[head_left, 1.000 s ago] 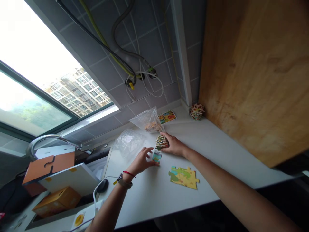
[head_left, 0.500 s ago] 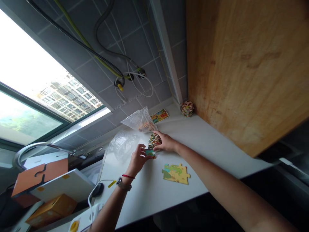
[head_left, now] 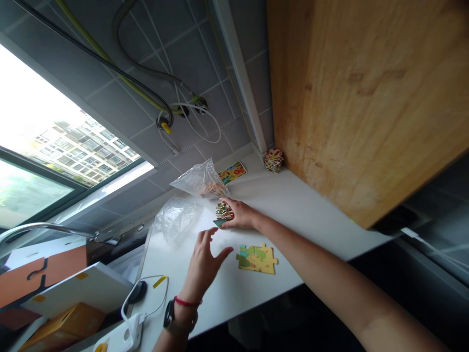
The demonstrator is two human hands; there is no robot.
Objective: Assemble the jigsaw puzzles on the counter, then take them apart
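Observation:
My left hand [head_left: 205, 261] is open over the white counter, thumb and fingers spread, with nothing between them. Wrapped round one side of a stack of puzzle pieces [head_left: 223, 210] is my right hand [head_left: 238, 215]. A teal-green piece [head_left: 220, 223] juts from the near end of the stack by my right fingertips. To the right of my left hand lies a joined section of puzzle [head_left: 258, 258], yellow and green with a crocodile-like figure. Behind the stack stands a clear bag [head_left: 205, 181] with pieces inside.
A crumpled clear bag [head_left: 178, 220] lies left of the stack. At the back are a colourful card [head_left: 232, 172] and another stack of pieces [head_left: 273, 160] beside the wooden panel [head_left: 359, 98]. A white cable [head_left: 146, 278], boxes and a faucet [head_left: 47, 226] occupy the left.
My left hand has let go of the teal piece, drawn back toward me and opened. My right hand remains at the stack. The whole view has shifted slightly.

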